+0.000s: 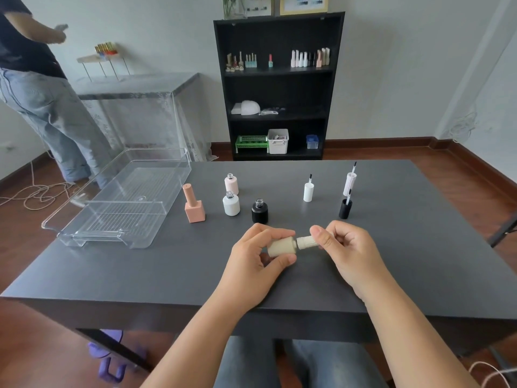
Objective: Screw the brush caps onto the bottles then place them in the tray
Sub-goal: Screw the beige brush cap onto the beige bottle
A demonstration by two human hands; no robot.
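Note:
My left hand (260,256) grips a beige bottle (282,247) lying sideways above the table. My right hand (340,245) pinches the beige brush cap (305,242), whose end sits on the bottle's neck. A peach bottle (193,204) stands capped near the clear tray (120,203), which holds nothing. Behind my hands stand three open bottles: pale pink (231,184), white (231,203) and black (260,211). Three loose brush caps stand brush-up to the right: white (308,191), ribbed pale pink (349,182) and black (345,208).
The dark grey table (279,278) carries everything. A black shelf (277,85) with bottles and bins stands against the far wall. A person (36,88) stands at the back left beside a draped side table. Cables lie on the floor at left.

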